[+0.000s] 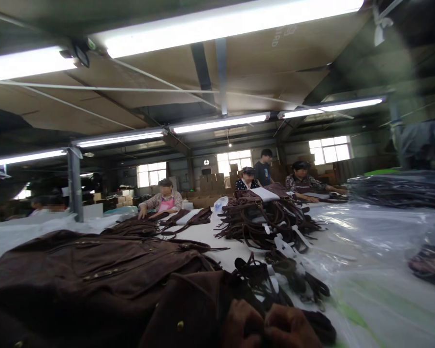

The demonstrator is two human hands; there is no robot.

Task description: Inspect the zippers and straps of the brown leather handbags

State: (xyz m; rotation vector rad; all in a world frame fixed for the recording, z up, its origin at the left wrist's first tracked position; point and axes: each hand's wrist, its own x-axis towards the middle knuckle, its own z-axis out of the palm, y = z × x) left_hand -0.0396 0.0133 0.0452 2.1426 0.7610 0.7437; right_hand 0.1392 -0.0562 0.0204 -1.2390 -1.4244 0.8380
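A dark brown leather jacket (94, 275) with metal zips and snaps lies spread over the near left of the table. My left hand (242, 323) is at the bottom, against the jacket's right edge, its fingers curled in on the leather. Close beside it, almost touching, is my right hand (290, 326), with thumb and fingers pinched together. What sits between its fingertips is too dark and blurred to make out. Just beyond both hands, dark brown straps (261, 275) with white tags lie in a loose heap.
A tall stack of brown belts (264, 212) stands mid-table, with flat brown pieces (188, 217) to its left. Clear plastic sheeting (369, 241) and stacked packaged goods (398, 188) cover the right. Several people work across the table, one (165, 198) with hands on brown leather.
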